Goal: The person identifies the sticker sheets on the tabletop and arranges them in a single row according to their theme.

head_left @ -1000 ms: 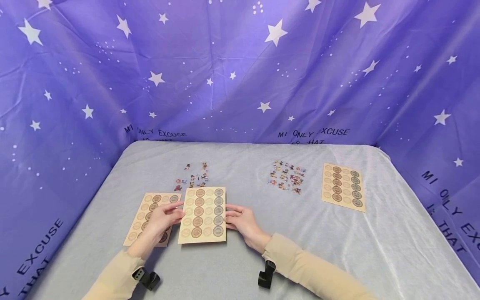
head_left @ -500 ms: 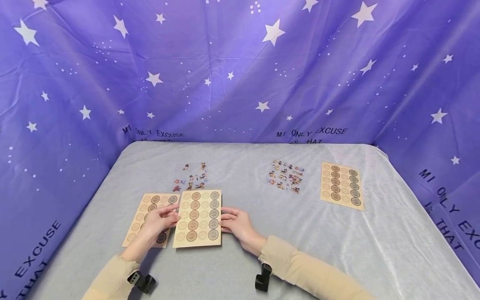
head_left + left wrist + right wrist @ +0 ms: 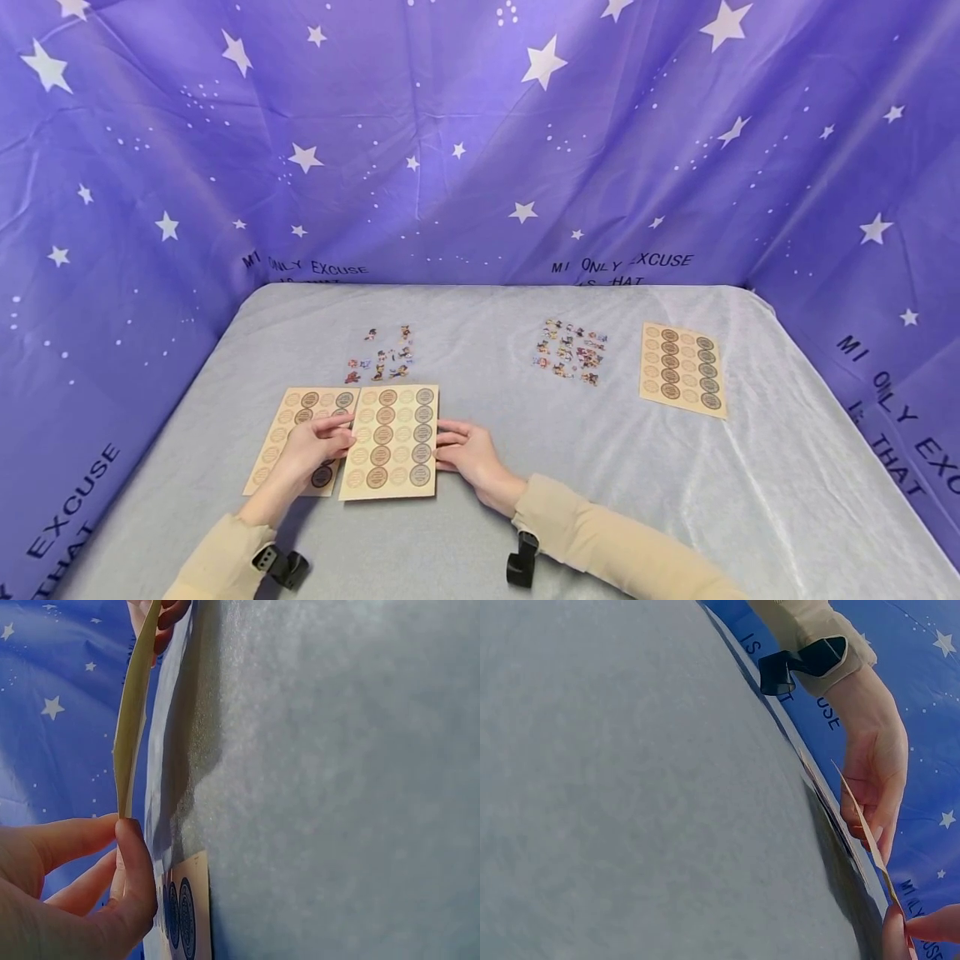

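Note:
Between both hands a tan sticker sheet (image 3: 393,442) with columns of round seals is held just above the table. My left hand (image 3: 306,457) pinches its left edge between thumb and fingers, as the left wrist view shows with the sheet (image 3: 133,727) seen nearly edge-on. On the opposite edge my right hand (image 3: 476,463) pinches it too; in the right wrist view those fingertips (image 3: 895,930) meet at the sheet's rim. Under my left hand lies a second tan sticker sheet (image 3: 272,442), partly covered by the hand and slightly overlapped by the held sheet.
Behind the held sheet lies a clear sheet of small cartoon stickers (image 3: 381,357). Another clear cartoon sticker sheet (image 3: 567,354) lies right of centre, with a third tan seal sheet (image 3: 682,371) farther right. A purple star-printed curtain (image 3: 480,150) encloses the grey cloth-covered table (image 3: 600,500).
Both hands have carried the held sheet a little left and toward the person, closer to the second tan sheet. The other sheets stay where they lie.

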The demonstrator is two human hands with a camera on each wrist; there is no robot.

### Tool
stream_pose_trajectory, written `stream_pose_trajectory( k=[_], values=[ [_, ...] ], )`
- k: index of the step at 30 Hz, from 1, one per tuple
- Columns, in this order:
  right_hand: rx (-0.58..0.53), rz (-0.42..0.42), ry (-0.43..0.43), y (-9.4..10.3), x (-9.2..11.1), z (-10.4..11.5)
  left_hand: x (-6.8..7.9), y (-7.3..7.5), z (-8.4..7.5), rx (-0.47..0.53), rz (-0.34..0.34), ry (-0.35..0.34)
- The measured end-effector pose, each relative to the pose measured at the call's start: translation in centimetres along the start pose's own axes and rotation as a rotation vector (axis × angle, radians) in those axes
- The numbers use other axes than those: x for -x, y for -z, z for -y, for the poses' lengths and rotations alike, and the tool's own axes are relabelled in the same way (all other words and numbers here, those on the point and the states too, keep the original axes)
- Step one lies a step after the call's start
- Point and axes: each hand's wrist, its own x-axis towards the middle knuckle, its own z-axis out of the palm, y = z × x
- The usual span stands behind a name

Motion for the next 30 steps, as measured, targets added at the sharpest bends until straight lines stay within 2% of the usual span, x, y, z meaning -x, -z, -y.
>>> stream_pose_trajectory(
  k=[12, 25, 30],
  values=[
    [0.003, 0.018, 0.021, -0.2, 0.2, -0.3, -0.1, 0.1, 0.0, -0.069, -0.016, 0.006],
    [0.036, 0.043, 0.031, -0.1, 0.1, -0.3, -0.5, -0.1, 0.0, -0.186, -0.041, 0.018],
    [0.079, 0.05, 0.021, -0.3, 0.8, 1.0, -0.6, -0.1, 0.2, -0.199, -0.035, 0.006]
  ],
)
